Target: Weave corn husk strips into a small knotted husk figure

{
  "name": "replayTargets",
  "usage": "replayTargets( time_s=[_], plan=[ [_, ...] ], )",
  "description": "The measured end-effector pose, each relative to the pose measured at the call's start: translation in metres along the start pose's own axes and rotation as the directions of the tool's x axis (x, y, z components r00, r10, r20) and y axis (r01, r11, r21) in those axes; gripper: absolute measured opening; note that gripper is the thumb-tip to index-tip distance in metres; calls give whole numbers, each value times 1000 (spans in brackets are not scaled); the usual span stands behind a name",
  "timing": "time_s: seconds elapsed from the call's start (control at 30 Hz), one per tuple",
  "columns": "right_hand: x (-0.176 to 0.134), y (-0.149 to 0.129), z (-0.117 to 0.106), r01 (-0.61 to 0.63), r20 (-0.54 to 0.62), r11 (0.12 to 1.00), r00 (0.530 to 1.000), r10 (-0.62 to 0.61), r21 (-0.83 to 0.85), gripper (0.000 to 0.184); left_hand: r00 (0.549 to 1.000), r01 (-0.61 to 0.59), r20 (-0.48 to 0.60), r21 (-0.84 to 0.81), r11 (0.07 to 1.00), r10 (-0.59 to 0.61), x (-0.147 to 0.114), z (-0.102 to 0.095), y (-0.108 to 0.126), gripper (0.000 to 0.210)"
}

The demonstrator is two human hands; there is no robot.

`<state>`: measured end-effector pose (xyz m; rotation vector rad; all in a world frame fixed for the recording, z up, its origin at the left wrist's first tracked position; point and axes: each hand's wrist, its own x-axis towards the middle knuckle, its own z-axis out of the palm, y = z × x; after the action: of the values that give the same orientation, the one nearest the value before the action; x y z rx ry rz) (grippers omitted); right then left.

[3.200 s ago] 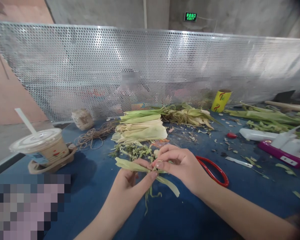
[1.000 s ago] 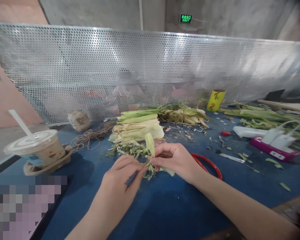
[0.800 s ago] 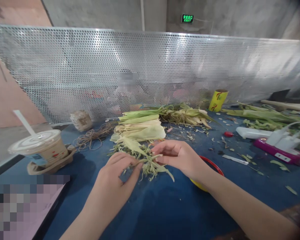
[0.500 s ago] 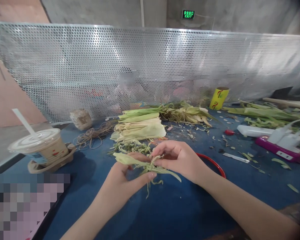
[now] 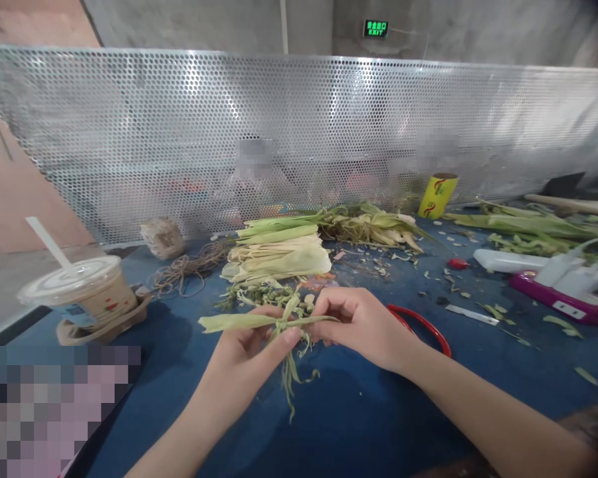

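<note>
Between my two hands is a knotted piece of corn husk [image 5: 239,322], pale green, with a broad strip reaching left and thin curled ends hanging below the knot. My left hand [image 5: 252,358] pinches it at the knot, thumb on top. The fingertips of my right hand [image 5: 356,325] are closed on the strip just right of the knot; what lies under them is partly hidden. Behind my hands lies a stack of flattened corn husks [image 5: 279,255], and in front of that stack a pile of small knotted green pieces [image 5: 259,295]. Red loop handles [image 5: 428,328] show beside my right wrist.
At left stand a lidded drink cup [image 5: 90,285] in a cardboard holder and a tangle of twine [image 5: 189,269]. To the right lie a purple power strip [image 5: 563,299], a thin blade [image 5: 472,315] and husk scraps. A perforated metal screen [image 5: 299,133] bounds the table's back.
The corn husk has been turned, so its broad strip now points straight left and its thin ends hang lower. My right hand has shifted slightly down.
</note>
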<state>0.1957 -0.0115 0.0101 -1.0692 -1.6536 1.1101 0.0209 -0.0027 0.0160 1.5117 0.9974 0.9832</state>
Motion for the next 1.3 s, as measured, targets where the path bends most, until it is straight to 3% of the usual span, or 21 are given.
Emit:
replayTargets(
  time_s=[0.2,0.4,0.63,0.8,0.93,1.17,1.3],
  plan=[
    [-3,-7,0,-30,34,999,999,31,-28,22,988,-70,-129,120,990,86,1,-1,-2,14],
    [-5,-13,-6,-80,113,992,991,70,94,24,971,-212,-67,219,952,231,-5,1,2,7],
    [-4,-15,-14,-113,169,985,981,90,132,23,945,-285,-130,126,950,300,-9,4,4,7],
    [-3,-15,-13,-94,186,988,980,70,122,21,959,-252,-111,85,964,260,-4,0,2,4],
    [-5,-15,-8,-79,144,997,987,75,24,22,964,-236,-76,193,952,255,-5,-2,2,7],
    [-6,-16,-13,-41,154,999,987,41,-3,21,926,-245,-227,249,937,302,-1,0,4,7],
    [-3,-14,-14,-52,153,996,986,62,-68,20,967,-142,-176,238,961,186,0,-2,5,10]
  ],
)
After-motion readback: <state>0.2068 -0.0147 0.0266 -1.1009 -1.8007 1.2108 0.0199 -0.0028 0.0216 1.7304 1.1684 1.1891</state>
